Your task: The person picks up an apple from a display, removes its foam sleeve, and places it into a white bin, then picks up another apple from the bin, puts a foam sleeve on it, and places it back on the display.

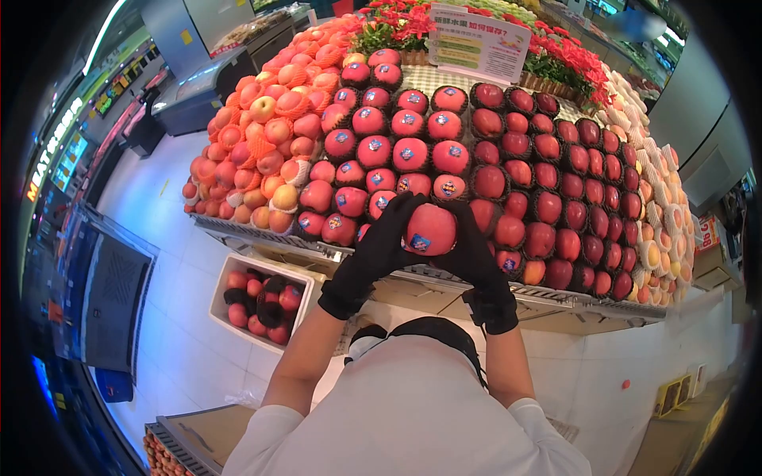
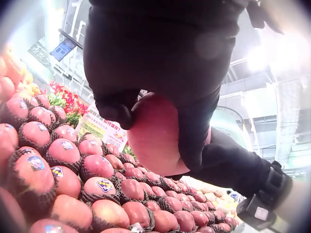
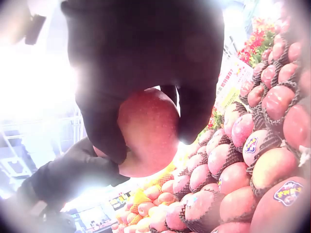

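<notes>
1. Through the head camera I have both gloved hands up in front of the chest, gripping one large red apple between them.
2. My left hand is curled round the left side of the apple, thumb and fingers on its skin; the left wrist view confirms this contact.
3. My right hand clasps the opposite side, its fingers bent round the fruit in the right wrist view.
4. The apple sits between the hands, a blue sticker on its lower part, near the front edge of the display stand.
5. Beyond the hands I see rows of stickered apples, many in dark netting; darker red apples fill the rows further right.
6. Left of those rows is a heap of fruit, partly in orange netting.
7. Behind them stand a printed sign and red flowers.
8. Below and left of the hands, a white box holds more apples.
</notes>
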A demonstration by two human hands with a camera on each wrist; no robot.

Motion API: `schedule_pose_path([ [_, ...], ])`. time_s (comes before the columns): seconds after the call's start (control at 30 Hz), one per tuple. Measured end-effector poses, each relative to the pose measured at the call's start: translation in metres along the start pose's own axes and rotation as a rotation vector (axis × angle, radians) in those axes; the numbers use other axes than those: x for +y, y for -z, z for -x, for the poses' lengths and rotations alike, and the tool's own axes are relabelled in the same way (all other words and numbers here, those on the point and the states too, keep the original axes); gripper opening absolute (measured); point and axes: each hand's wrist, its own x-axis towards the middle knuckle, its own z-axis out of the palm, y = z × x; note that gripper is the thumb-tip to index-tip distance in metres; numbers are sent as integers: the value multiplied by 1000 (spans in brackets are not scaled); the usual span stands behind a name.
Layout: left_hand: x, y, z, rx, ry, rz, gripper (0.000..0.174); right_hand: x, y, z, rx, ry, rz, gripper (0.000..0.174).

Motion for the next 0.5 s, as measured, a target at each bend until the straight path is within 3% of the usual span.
schedule_pose_path([
  [0.13,-7,0,2,-30,66,67,83,-4,-3,2,-31,0,7,64],
  [0.23,-11,-1,6,-19,88,89,81,7,-4,7,-92,-9,-41,74],
  [0.33,-11,0,6,-13,159,147,83,10,3,12,-137,-204,-194,82],
  [0.5,-5,3,6,-34,180,318,86,20,-2,14,-154,-214,-336,83],
])
